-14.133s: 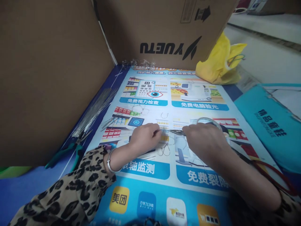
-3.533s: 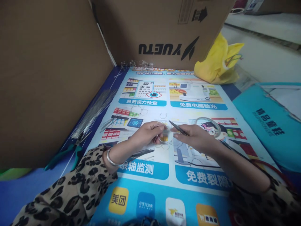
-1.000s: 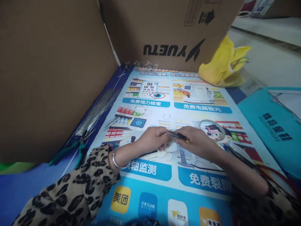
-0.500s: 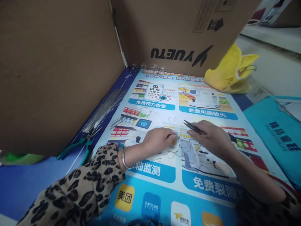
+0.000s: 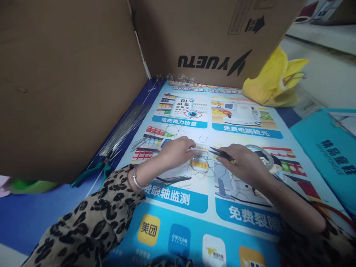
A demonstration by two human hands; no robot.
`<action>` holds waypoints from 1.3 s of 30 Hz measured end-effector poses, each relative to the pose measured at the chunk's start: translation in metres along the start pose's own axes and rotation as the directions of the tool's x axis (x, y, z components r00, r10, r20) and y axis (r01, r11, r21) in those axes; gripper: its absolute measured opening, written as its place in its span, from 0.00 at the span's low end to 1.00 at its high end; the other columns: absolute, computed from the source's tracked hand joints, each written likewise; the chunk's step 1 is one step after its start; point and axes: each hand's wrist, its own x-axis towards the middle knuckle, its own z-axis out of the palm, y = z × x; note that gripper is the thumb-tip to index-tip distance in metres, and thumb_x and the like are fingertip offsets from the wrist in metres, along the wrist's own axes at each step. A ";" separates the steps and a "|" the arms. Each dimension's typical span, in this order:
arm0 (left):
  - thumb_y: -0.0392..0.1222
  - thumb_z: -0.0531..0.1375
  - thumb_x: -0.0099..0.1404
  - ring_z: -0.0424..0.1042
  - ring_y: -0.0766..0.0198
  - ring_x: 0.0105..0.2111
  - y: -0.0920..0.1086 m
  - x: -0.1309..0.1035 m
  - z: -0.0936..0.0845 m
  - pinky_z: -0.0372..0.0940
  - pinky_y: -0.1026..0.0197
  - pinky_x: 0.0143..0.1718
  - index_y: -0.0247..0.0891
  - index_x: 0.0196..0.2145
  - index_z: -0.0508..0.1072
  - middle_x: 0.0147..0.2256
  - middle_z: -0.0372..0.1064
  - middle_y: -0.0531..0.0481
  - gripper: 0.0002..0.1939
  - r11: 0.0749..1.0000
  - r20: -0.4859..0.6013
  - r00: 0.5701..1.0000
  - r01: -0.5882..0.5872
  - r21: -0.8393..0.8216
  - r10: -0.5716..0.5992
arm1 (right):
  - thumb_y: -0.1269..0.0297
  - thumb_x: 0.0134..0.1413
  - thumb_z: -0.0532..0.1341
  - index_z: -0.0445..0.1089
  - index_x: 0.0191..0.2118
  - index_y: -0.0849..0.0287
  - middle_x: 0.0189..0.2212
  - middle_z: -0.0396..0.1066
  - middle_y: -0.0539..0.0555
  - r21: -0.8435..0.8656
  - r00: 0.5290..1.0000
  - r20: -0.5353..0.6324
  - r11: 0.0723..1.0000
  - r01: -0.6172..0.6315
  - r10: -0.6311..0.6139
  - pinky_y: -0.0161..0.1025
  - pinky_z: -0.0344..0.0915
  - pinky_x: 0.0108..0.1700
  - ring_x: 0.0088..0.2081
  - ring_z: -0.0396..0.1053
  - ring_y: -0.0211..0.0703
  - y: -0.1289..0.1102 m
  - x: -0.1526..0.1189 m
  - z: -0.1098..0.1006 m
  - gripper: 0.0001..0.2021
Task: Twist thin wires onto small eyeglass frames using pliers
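Observation:
My right hand (image 5: pixel 241 161) is closed around dark-jawed pliers (image 5: pixel 222 154), whose tips point left above the poster (image 5: pixel 178 205). Left of the pliers, my left hand (image 5: pixel 178 150) hovers over the poster with its thumb and fingers apart, nothing visible between them. Thin bent wire pieces (image 5: pixel 201 168) lie between and below the two hands. A small curved wire (image 5: pixel 203 139) rests just above them. Straight wires (image 5: pixel 174 181) are spread under my left wrist. A roll of clear tape (image 5: pixel 268 157) shows partly behind my right hand.
Cardboard panels (image 5: pixel 194 33) stand at the back and left. Green-handled pliers (image 5: pixel 104 168) lie beside a bundle of straight wires (image 5: pixel 122 129). More twisted wire pieces (image 5: pixel 183 78) sit at the back. A yellow bag (image 5: pixel 267 89) and teal bag (image 5: pixel 328 148) are at the right.
My left hand has moved up and left, and its fingers have opened, uncovering the bent wires. My right hand has shifted slightly left with the pliers.

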 end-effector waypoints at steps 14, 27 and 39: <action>0.38 0.49 0.64 0.73 0.47 0.36 -0.018 -0.011 -0.024 0.65 0.53 0.32 0.31 0.38 0.72 0.37 0.72 0.36 0.14 0.798 0.098 0.971 0.121 0.590 -0.219 | 0.57 0.57 0.53 0.71 0.39 0.58 0.35 0.72 0.56 -0.054 0.995 -0.079 0.997 0.053 -0.057 0.41 0.61 0.38 0.38 0.68 0.48 -0.001 -0.002 0.002 0.14; 0.30 0.45 0.62 0.73 0.49 0.35 -0.026 -0.009 -0.021 0.64 0.55 0.30 0.28 0.41 0.69 0.35 0.71 0.33 0.15 0.798 0.119 0.981 0.049 0.601 -0.150 | 0.58 0.57 0.54 0.71 0.41 0.57 0.35 0.72 0.55 -0.042 0.990 -0.095 0.994 0.101 -0.104 0.42 0.62 0.39 0.38 0.68 0.47 -0.001 -0.003 0.006 0.12; 0.34 0.47 0.64 0.70 0.58 0.27 0.043 -0.033 -0.027 0.55 0.61 0.23 0.33 0.37 0.65 0.32 0.68 0.43 0.09 0.808 -0.005 0.989 -0.120 0.577 0.150 | 0.53 0.53 0.56 0.73 0.37 0.57 0.28 0.72 0.49 0.659 0.984 0.139 0.730 -0.178 0.115 0.34 0.59 0.28 0.28 0.65 0.38 -0.053 -0.013 -0.028 0.15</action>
